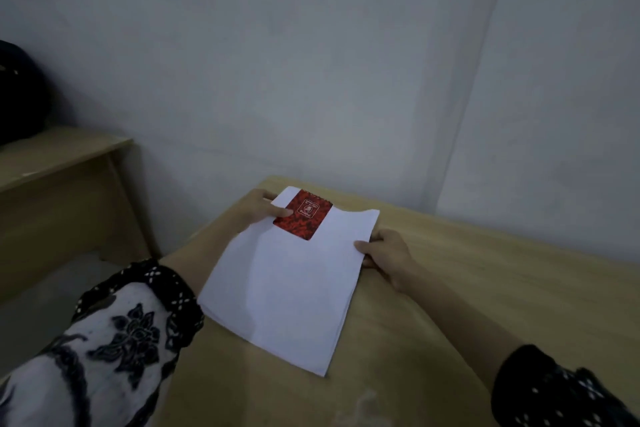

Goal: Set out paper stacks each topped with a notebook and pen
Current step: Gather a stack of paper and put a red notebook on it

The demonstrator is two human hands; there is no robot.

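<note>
My left hand (258, 210) pinches the far left corner of a stack of white paper (287, 284), thumb pressed on top where it touches the edge of a small red notebook (303, 215), fingers tucked beneath the sheets. My right hand (388, 255) grips the stack's right edge, thumb on top and fingers curled under. Both hands are clamped on the paper.

The stack lies on a light wooden table (467, 288), its near end flat on the surface, turned so its long side runs from about seven o'clock to one o'clock. Its far end sits near the table's far left corner. The notebook rests on the top sheet at the stack's twelve o'clock end, touching the paper, its patterned red cover facing up with a pale emblem in the middle and a spiral binding along its far edge.

My forearms reach in from five and seven o'clock, each wearing a dark patterned sleeve (114, 340) pushed up.

At nine o'clock, well apart from my table, stands a second wooden desk (59, 163) with a dark, rounded object (17, 97) on it that I cannot identify. A pale wall (311, 62) fills the view from ten to two o'clock.
</note>
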